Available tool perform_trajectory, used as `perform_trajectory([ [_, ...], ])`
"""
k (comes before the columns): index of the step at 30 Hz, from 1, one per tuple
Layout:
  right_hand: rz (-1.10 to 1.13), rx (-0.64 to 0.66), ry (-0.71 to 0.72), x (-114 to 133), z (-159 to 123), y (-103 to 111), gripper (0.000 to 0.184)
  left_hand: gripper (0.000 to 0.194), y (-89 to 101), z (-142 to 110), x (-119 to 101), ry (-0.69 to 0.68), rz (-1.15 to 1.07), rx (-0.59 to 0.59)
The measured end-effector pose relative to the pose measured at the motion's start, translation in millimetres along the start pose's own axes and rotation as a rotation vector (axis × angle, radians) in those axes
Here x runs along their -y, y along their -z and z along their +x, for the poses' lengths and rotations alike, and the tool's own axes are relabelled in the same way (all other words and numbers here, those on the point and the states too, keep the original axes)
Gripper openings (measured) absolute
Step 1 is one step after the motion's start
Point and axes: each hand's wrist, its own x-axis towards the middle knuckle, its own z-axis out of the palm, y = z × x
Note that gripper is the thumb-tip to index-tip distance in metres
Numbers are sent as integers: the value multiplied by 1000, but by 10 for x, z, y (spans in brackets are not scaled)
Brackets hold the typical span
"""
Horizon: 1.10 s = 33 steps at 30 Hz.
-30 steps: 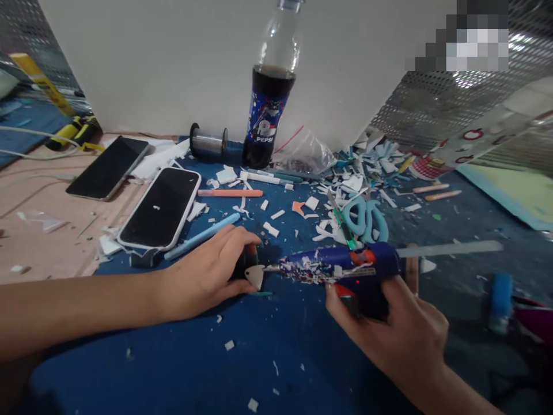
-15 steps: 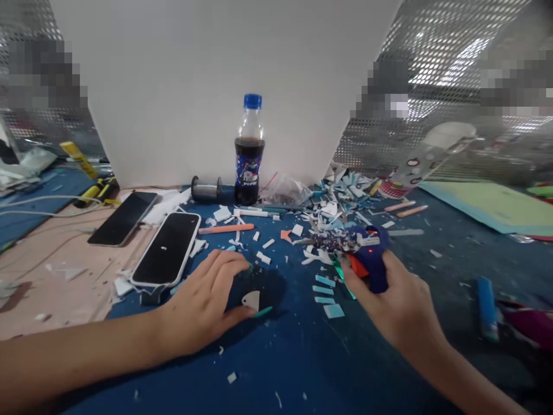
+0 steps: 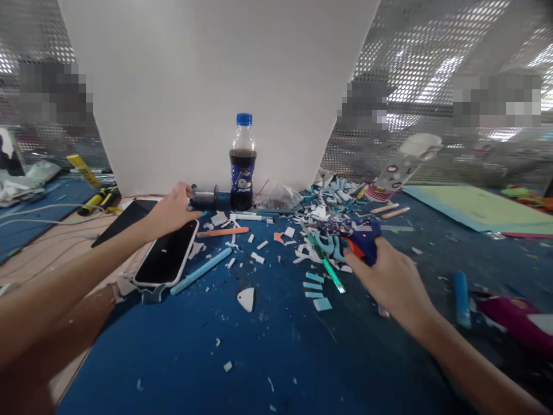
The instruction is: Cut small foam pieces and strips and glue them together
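Note:
My right hand is wrapped round the blue glue gun, whose scrap-covered barrel points left over the teal scissors. My left hand reaches far forward, fingers curled close to the dark wire spool beside the cola bottle; whether it touches the spool I cannot tell. A small white teardrop-shaped piece lies alone on the blue mat near me.
Two phones lie left of centre, with a light blue pen and an orange marker nearby. Paper scraps pile up at the back. A white board stands behind; a blue lighter lies at right.
My left hand let go of the white teardrop piece and moved forward toward the spool. My right hand carried the glue gun away from that piece, up and back.

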Motion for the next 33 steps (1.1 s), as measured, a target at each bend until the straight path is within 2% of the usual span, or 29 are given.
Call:
perform_trajectory([
  [5, 58, -78, 117, 111, -140, -61, 31, 55, -79, 63, 46, -25, -125, 54],
  [10, 66, -139, 176, 147, -195, -67, 28, 46, -89, 125, 130, -3, -239, 102],
  [15, 86, -105, 159, 140, -179, -64, 29, 36, 61, 211, 225, 73, -326, 89],
  [19, 89, -110, 182, 143, -186, -85, 25, 25, 292, 184, 144, 130, -385, 121],
  [22, 102, -123, 207, 148, -199, -97, 25, 23, 389, 146, 44, 161, -449, 90],
  [29, 111, -130, 234, 190, -243, -96, 27, 21, 347, 114, -50, 209, -568, 87],
  [31, 113, -141, 242, 206, -255, -93, 27, 24, 335, 92, -67, 177, -584, 87],
  [33, 117, -139, 249, 217, -266, -92, 28, 27, 340, 60, -92, 93, -575, 34],
])
